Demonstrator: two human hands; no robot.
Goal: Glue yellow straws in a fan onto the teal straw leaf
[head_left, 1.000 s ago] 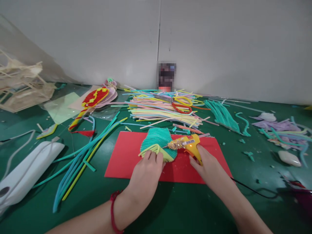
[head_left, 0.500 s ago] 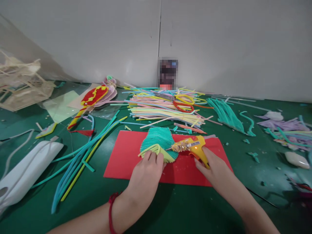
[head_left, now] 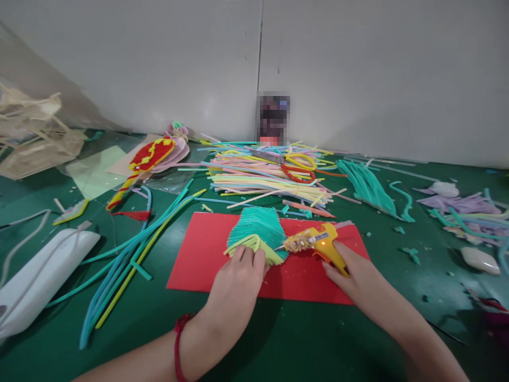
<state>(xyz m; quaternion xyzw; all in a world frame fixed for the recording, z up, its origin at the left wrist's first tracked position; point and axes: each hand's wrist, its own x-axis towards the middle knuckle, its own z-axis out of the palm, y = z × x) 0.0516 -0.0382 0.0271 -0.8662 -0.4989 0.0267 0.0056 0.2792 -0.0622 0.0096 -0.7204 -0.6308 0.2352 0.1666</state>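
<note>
On a red sheet [head_left: 194, 254] lies a teal, ribbed, fuzzy piece [head_left: 257, 225] made of rows of pipe cleaner. Yellow-green pipe cleaner strips [head_left: 273, 257] cross its lower edge. My left hand [head_left: 236, 284], a red cord at its wrist, has its fingers closed on these strips and presses them down; the fingertips are partly hidden. My right hand [head_left: 358, 270] is wrapped around the handle of a yellow hot glue gun [head_left: 326, 241] with a lit orange light. Its nozzle points left at the lower right edge of the teal piece, close to the strips.
Behind the sheet lies a heap of pastel pipe cleaners [head_left: 254, 178] with scissors [head_left: 298, 165] on top. Loose pipe cleaners [head_left: 139, 249] and a white power strip [head_left: 51, 270] are at left. Teal pipe cleaners [head_left: 368, 188] and scraps [head_left: 411, 254] lie right. A phone-like object [head_left: 274, 119] leans on the wall.
The glue gun in my right hand has shifted slightly right and down, its nozzle tracking along the strips' edge. My left hand stays on the strips. The whole view has drifted a little.
</note>
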